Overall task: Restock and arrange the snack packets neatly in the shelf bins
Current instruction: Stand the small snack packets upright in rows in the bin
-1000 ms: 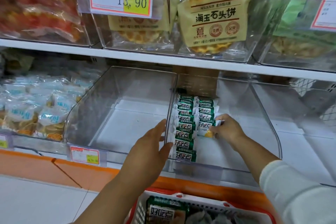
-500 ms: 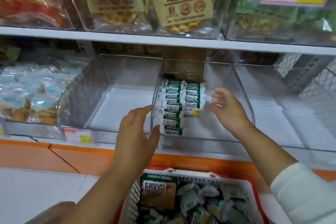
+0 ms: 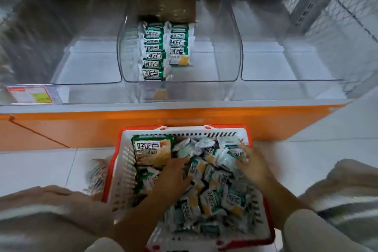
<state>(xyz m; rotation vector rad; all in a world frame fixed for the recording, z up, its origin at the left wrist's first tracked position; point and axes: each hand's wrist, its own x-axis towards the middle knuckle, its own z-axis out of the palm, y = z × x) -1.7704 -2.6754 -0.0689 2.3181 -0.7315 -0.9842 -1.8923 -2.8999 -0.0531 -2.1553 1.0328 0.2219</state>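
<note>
Left hand (image 3: 176,174) and right hand (image 3: 253,166) lie on the loose snack packets (image 3: 214,192) in the basket (image 3: 184,129); blur hides any grip. The middle bin (image 3: 180,82) sits at 12 o'clock, with its packet rows (image 3: 153,53) running front-to-back. The left hand is nearer in line.

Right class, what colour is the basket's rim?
The basket rim is red, seen in the head view.

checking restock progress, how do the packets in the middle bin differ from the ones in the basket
The bin packets lie in two neat overlapping rows; the basket packets are heaped loosely at all angles. No hand touches the bin packets, while the left hand and right hand reach among the basket packets. Both share green-and-white wrappers.
</note>
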